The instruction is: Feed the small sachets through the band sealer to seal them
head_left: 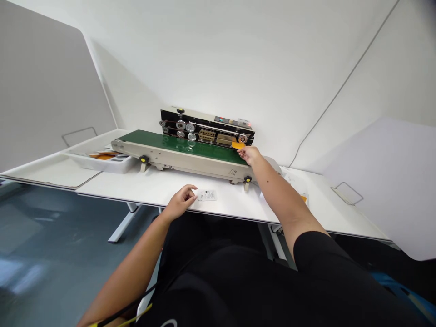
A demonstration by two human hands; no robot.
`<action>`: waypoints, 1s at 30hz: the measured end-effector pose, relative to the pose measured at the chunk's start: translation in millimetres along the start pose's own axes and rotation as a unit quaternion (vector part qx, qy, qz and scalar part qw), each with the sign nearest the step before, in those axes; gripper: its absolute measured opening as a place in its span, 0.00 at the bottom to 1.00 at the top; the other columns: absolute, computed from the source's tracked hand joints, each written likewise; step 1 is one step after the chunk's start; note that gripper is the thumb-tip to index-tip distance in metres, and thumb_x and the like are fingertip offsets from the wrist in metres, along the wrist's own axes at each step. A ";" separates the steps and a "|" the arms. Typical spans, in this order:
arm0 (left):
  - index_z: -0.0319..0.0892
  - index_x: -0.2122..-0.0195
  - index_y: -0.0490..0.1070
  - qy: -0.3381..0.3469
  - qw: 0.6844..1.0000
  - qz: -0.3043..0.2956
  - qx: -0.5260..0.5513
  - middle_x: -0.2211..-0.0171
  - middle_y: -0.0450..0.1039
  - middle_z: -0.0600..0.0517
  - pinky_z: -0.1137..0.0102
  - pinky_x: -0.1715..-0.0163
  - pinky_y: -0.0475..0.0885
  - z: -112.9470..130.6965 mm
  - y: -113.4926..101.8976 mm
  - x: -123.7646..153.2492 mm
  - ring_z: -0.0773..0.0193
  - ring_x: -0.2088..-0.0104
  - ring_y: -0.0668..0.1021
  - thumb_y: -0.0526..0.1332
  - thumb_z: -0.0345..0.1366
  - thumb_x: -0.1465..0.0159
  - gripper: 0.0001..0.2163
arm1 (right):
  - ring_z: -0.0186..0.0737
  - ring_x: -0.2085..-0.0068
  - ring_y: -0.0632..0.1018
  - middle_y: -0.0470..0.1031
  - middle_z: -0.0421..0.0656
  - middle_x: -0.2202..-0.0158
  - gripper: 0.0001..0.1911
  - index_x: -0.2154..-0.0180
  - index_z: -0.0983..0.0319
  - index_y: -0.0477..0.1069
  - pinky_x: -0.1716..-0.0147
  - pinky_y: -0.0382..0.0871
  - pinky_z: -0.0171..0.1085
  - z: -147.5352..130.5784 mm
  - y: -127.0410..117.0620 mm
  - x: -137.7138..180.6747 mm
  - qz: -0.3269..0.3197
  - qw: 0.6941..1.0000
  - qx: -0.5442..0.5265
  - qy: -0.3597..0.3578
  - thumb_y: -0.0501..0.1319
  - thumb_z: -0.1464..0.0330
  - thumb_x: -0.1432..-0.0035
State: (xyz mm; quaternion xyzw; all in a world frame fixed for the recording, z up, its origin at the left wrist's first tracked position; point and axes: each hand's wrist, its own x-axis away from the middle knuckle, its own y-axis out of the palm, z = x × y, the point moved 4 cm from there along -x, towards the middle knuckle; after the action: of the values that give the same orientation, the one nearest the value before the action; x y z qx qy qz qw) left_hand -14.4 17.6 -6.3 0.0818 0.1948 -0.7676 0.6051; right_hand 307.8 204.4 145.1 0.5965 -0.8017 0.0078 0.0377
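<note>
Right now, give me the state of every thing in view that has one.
right hand: pinching the orange pouch
orange pouch: lying at the right end of the green belt, against the sealer
left hand: loosely curled on the table, fingertips at the white packet
white packet: flat on the table
tray: holds spare pouches

I see a white tray (109,166) at the white table's (143,188) left end, orange packets (102,156) inside. A grey cable (344,83) climbs the wall behind the table's right end.
</note>
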 end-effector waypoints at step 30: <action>0.43 0.50 0.74 0.089 0.976 0.007 -0.201 0.53 0.70 0.46 0.66 0.62 0.72 17.8 4.9 -2.8 0.62 0.65 0.72 0.64 0.42 0.33 0.13 | 0.57 0.28 0.61 0.61 0.52 0.29 0.45 0.32 0.61 0.65 0.29 0.53 0.51 168.8 74.6 181.7 -0.425 0.675 0.423 -0.430 0.72 0.50 0.45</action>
State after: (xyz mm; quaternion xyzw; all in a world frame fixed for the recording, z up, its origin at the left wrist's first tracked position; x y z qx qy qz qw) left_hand -7.0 12.1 10.0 0.0282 0.3978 -0.6984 0.5943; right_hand 175.9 42.6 -8.1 0.7625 -0.3011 0.0715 -0.5682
